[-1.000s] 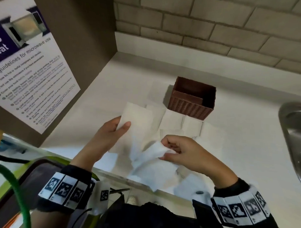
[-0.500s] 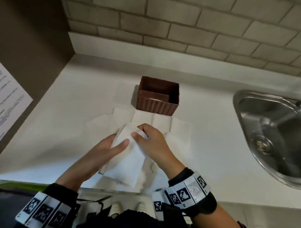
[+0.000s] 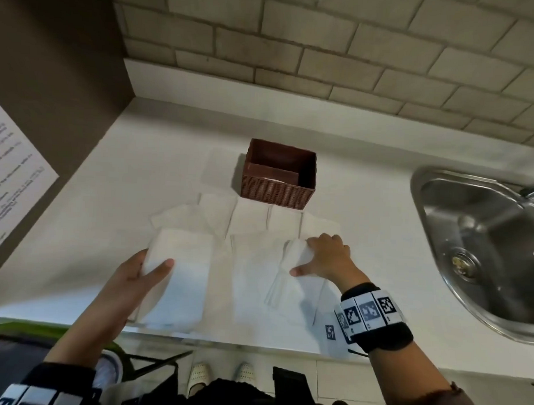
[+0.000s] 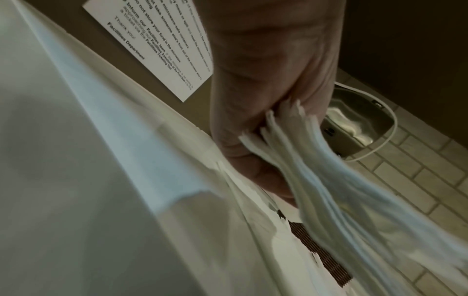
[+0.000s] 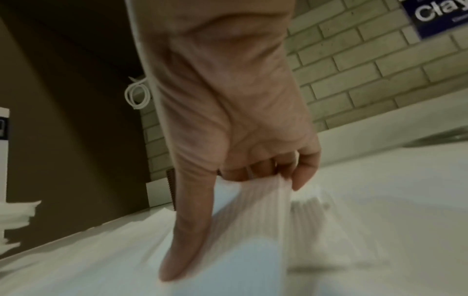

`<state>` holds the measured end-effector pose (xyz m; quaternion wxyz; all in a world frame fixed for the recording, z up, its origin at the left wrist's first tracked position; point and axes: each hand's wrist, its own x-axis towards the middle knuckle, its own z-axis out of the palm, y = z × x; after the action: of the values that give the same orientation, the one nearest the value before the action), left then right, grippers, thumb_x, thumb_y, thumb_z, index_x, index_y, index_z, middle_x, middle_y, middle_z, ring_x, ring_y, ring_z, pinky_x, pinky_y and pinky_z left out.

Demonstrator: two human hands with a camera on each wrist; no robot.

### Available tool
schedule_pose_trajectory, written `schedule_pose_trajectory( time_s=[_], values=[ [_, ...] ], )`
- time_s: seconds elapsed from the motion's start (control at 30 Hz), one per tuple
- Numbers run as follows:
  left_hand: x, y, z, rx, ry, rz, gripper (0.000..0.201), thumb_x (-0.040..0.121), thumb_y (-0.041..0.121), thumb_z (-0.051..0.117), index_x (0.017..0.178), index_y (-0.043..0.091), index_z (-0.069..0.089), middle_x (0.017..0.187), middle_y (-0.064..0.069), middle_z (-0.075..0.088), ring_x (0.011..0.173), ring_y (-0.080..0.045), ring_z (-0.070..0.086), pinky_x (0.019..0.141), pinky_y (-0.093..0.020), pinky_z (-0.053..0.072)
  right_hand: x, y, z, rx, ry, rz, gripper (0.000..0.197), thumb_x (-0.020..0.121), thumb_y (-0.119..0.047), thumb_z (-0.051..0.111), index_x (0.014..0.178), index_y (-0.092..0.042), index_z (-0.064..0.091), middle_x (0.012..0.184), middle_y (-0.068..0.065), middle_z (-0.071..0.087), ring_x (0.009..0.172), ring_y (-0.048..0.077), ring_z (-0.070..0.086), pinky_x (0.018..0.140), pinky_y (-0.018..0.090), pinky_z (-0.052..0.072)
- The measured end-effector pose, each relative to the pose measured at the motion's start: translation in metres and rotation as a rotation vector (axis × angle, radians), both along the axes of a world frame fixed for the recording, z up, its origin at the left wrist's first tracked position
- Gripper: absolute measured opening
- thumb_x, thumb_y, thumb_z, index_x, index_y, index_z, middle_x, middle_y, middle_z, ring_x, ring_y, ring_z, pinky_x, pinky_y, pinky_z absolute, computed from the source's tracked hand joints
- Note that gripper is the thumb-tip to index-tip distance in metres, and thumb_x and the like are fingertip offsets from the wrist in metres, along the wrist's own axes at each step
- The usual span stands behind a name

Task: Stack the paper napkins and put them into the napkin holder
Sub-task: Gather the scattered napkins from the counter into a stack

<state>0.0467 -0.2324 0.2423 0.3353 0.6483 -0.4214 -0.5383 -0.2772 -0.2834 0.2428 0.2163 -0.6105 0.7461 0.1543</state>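
My left hand [image 3: 145, 273] holds a stack of white paper napkins [image 3: 178, 278] near the counter's front edge, thumb on top; the left wrist view shows the napkin stack [image 4: 316, 174] fanned between my fingers. My right hand [image 3: 321, 258] pinches the edge of another white napkin [image 3: 287, 272] and lifts it off the counter; in the right wrist view that napkin [image 5: 255, 210] hangs from curled fingers [image 5: 255, 170]. Several more loose napkins [image 3: 250, 220] lie spread in front of the brown woven napkin holder [image 3: 278, 175], which stands behind them.
A steel sink [image 3: 482, 240] with a tap is set into the white counter [image 3: 140, 167] at the right. A dark cabinet side with a printed notice [image 3: 9, 169] stands at the left. A brick wall [image 3: 325, 53] runs behind.
My right hand has left the stack and moved right to pinch a loose napkin. My left hand keeps the stack, now further left. The view has tilted up and right.
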Motion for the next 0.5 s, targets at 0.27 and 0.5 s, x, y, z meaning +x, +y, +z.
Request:
schedule_pose_trajectory(
  time_s=[0.27,0.5],
  values=[
    [0.003,0.005,0.002,0.002,-0.032,-0.009,0.015,0.093,0.027,0.059,0.102,0.017,0.063,0.099,-0.005,0.073,0.091,-0.026,0.068,0.069,-0.037,0.052,-0.049,-0.018,0.066,0.096,-0.384,0.047,0.042,0.084,-0.032,0.069,0.123,-0.017,0.061,0.123,0.002,0.064,0.114,0.023,0.058,0.095,0.034,0.046],
    [0.007,0.013,0.007,-0.006,-0.098,0.017,0.042,0.074,0.057,0.068,0.101,0.025,0.065,0.096,-0.001,0.075,0.09,-0.027,0.07,0.081,-0.049,0.056,-0.052,-0.076,0.035,0.072,-0.125,0.065,0.055,0.084,-0.038,0.068,0.128,-0.009,0.054,0.13,0.01,0.06,0.117,0.029,0.056,0.094,0.033,0.044]
  ],
)
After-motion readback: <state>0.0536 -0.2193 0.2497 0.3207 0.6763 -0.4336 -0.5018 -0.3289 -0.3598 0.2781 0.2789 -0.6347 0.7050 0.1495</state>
